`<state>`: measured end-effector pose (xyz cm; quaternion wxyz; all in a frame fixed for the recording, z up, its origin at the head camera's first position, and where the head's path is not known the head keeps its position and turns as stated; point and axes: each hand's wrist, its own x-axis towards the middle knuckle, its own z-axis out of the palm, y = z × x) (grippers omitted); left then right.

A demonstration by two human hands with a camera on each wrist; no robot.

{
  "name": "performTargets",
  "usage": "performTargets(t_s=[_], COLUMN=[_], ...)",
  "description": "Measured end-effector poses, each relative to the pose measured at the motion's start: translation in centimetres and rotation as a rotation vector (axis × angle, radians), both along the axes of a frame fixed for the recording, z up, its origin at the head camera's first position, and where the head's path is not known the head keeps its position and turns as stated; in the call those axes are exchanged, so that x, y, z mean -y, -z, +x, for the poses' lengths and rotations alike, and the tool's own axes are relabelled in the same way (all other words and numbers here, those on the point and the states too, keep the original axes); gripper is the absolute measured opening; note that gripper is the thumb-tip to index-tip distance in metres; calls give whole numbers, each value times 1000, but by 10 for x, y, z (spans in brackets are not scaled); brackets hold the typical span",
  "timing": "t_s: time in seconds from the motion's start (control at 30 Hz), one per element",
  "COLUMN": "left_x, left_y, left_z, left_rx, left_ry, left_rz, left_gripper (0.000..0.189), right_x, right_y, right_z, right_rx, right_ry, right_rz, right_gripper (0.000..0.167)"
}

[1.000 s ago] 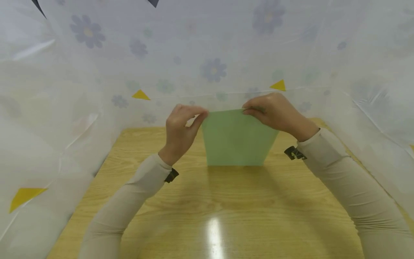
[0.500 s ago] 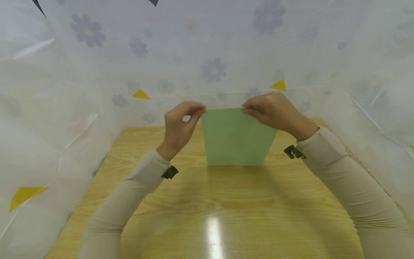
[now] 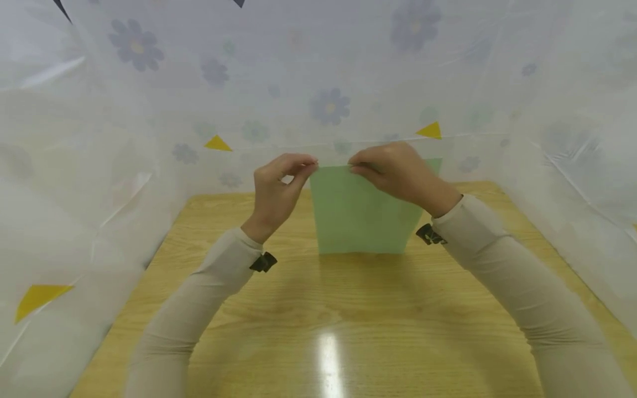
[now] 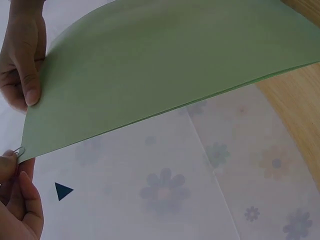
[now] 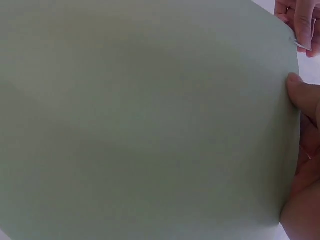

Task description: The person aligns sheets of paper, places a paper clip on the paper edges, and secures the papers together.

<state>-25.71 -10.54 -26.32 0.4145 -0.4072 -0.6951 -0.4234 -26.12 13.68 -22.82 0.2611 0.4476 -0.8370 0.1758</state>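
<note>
Green sheets of paper (image 3: pixel 363 221) stand upright over the wooden table, their lower edge along the tabletop. In the left wrist view their long edge shows more than one layer. My left hand (image 3: pixel 276 190) pinches a small paper clip (image 4: pixel 19 151) at the upper left corner, where the wire loop overlaps the sheets. My right hand (image 3: pixel 405 171) grips the top edge a little to the right, thumb on the near face and the other fingers behind. In the right wrist view the paper bows slightly beside the right thumb (image 5: pixel 301 95).
The wooden table (image 3: pixel 328 298) extends toward me, with a bright light reflection near its front. Whitish flower-patterned plastic sheeting (image 3: pixel 298 72) encloses the back and sides. Yellow triangles mark it, one (image 3: pixel 218 143) at the back left, another (image 3: pixel 430 130) at the back right.
My right hand has slid left along the paper's top edge, closer to my left hand, baring the upper right corner. My left hand has risen slightly at its corner.
</note>
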Motion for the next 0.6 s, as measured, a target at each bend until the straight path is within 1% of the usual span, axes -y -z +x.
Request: performTargets(t_s=[0.13,0.4,0.6], left_x=[-1,-2,-3], left_y=[0,1,-1], left_z=[-1,-1,0], left_rx=[11,32,18], left_ry=[-7,-11,-30], left_rz=[4,10,17], left_gripper=[11,13,13], right_x=[4,5,5], right_y=[1,2,3], right_z=[0,0,-2], right_rx=[-4,-11,-26], right_ry=[8,-2,-12], right_rz=[-21,-45,-41], right_gripper=[14,13,13])
